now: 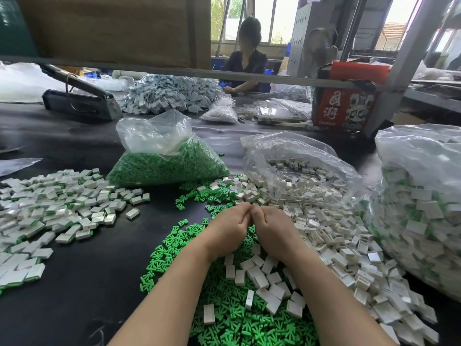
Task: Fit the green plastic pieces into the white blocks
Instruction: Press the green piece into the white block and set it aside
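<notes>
1. Tabletop point(74, 283), black, spans the whole view and carries everything below.
2. Clear bag of finished blocks point(421, 221) bulges at the right edge, packed with white blocks showing green inserts.
3. Loose white blocks point(331, 236) spill from an open clear bag point(294, 156) at centre right and run down beside the right forearm.
4. Assembled pile point(50, 206) of white blocks with green edges spreads across the left side, well apart from the hands.
5. Bag of green pieces point(169, 163) sits behind the hands, its neck open.
6. Loose green plastic pieces point(234, 318) lie heaped under and between both forearms, with some white blocks on top.
7. Left hand point(229, 226) has its fingers curled, fingertips meeting those of the right hand point(272, 227), also curled; both are pressed together above the green heap.
8. Whatever sits between the fingertips is hidden, so I cannot tell what either hand pinches.
</notes>
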Motion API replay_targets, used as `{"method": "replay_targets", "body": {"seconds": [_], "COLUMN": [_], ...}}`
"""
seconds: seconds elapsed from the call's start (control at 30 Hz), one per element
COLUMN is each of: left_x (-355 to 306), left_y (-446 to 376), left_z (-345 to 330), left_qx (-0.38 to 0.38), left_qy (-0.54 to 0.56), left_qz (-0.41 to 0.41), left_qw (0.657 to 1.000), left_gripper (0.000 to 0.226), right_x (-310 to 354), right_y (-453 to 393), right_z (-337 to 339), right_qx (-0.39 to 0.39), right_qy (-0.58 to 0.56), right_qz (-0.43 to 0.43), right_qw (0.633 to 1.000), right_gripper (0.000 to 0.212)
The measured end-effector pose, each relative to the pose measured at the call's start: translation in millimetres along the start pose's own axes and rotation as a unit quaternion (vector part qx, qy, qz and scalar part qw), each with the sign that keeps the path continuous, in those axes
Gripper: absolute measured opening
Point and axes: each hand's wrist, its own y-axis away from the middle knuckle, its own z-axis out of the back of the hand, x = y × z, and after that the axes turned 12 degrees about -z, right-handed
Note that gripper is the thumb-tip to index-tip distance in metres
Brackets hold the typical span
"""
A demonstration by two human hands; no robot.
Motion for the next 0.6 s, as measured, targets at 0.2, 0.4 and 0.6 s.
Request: {"method": "replay_targets", "body": {"seconds": [0.2, 0.4, 0.6], "left_x": [1.2, -11.5, -16.2], "left_y": [1.7, 3.2, 3.0], "left_z": [-0.1, 6.7, 13.1], "left_qx": [0.003, -0.018, -0.016], "left_qy": [-0.004, 0.018, 0.082], "left_qz": [-0.002, -0.019, -0.006], "left_qw": [1.0, 0.999, 0.996], "left_gripper": [0.021, 0.025, 0.028], "right_x": [1.3, 0.8, 3.2], "right_y": [2.0, 0.4, -1.5], "right_z": [0.3, 0.1, -2.9], "right_qx": [0.003, -0.001, -0.008], "right_qy": [-0.009, -0.12, -0.179], "right_qz": [0.005, -0.021, -0.072], "right_qw": [1.0, 0.993, 0.981], "right_gripper": [0.047, 0.064, 0.058]}}
